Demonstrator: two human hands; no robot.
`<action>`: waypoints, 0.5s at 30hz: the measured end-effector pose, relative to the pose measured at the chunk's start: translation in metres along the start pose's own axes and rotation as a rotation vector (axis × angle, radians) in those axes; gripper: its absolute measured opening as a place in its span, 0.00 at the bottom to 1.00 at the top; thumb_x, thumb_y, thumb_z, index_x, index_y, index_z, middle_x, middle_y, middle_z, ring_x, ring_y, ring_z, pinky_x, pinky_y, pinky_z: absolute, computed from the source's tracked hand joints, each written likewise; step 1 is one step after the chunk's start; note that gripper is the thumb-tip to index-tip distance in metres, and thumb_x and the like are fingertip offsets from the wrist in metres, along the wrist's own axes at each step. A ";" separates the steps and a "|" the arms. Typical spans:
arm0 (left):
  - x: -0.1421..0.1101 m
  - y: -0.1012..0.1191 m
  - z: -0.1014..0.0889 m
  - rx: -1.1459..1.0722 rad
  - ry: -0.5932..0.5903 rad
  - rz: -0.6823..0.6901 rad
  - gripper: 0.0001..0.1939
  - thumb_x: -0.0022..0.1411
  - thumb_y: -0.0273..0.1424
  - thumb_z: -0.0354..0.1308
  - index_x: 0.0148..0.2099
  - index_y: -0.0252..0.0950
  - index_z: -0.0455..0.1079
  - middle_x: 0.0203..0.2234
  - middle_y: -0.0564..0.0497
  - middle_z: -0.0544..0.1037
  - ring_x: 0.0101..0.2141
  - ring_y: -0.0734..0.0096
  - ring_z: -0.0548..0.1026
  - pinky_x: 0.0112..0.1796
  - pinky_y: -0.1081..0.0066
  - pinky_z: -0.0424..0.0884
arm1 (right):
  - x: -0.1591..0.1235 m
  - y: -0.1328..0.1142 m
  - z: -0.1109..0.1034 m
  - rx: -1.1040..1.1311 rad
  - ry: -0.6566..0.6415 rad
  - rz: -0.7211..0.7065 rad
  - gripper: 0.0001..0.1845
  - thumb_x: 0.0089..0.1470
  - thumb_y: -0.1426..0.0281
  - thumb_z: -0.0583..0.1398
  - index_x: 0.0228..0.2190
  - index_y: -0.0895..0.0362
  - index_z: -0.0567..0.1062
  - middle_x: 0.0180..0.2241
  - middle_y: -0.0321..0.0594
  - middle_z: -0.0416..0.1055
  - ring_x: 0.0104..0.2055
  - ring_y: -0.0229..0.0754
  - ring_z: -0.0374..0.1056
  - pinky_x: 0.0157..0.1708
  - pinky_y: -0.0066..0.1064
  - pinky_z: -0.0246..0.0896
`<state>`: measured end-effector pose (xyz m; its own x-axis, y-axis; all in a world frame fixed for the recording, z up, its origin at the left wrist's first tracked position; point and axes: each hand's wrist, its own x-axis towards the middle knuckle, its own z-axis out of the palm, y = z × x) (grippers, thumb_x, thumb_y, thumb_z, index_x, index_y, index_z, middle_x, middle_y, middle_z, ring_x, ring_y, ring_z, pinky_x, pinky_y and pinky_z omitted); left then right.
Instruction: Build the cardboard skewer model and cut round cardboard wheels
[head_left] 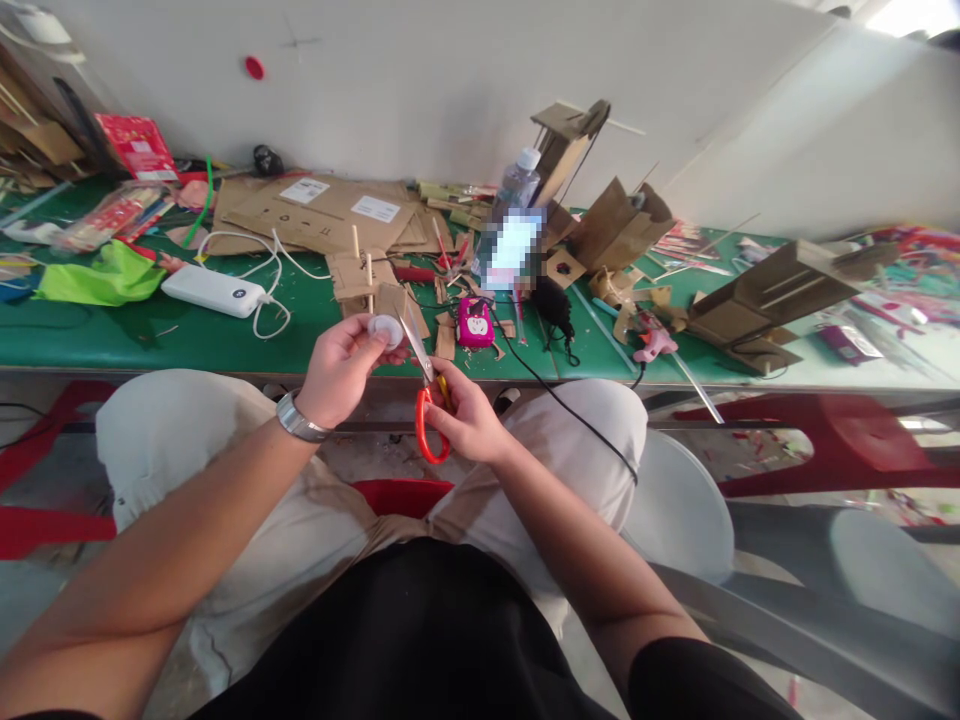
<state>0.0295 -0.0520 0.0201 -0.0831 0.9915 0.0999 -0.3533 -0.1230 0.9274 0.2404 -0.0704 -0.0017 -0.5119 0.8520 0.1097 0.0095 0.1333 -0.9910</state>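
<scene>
My left hand [341, 362] pinches a small round whitish disc [385, 331], perhaps a bottle cap, above the near table edge. In my right hand [471, 415] is a pair of scissors [421, 355] with red and yellow handles. The blades are parted slightly and point up and away, just right of the disc; whether they touch it I cannot tell. Behind the disc stands a cardboard piece [358, 274] with wooden sticks in it. A magenta box-like gadget [475, 324] with a white face lies beyond the scissors.
Along the green table [315, 345] lie a white power bank [211, 290] with cables, flat cardboard [330, 215], and a lime-green bag [105, 275]. A pink glue gun [655, 344] and cardboard structures [772, 290] stand on the right. A black cable [547, 385] hangs over my right knee.
</scene>
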 end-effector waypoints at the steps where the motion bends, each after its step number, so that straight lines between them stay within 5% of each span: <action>1: 0.000 0.000 0.000 -0.001 -0.003 0.001 0.25 0.52 0.47 0.82 0.39 0.37 0.76 0.32 0.51 0.83 0.32 0.68 0.82 0.40 0.66 0.84 | 0.000 0.000 0.000 0.019 -0.019 -0.004 0.33 0.62 0.56 0.68 0.64 0.55 0.70 0.30 0.30 0.61 0.30 0.38 0.55 0.33 0.28 0.58; 15: 0.001 0.001 -0.006 0.195 -0.060 0.000 0.27 0.56 0.52 0.77 0.43 0.34 0.76 0.35 0.43 0.87 0.33 0.58 0.86 0.41 0.60 0.85 | -0.002 0.001 -0.012 -0.159 -0.096 -0.045 0.37 0.73 0.52 0.57 0.75 0.51 0.61 0.38 0.37 0.72 0.35 0.41 0.62 0.39 0.29 0.66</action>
<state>0.0234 -0.0511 0.0186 -0.0255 0.9930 0.1155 -0.1661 -0.1182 0.9790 0.2515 -0.0664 -0.0017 -0.5945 0.7921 0.1384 0.1165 0.2551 -0.9599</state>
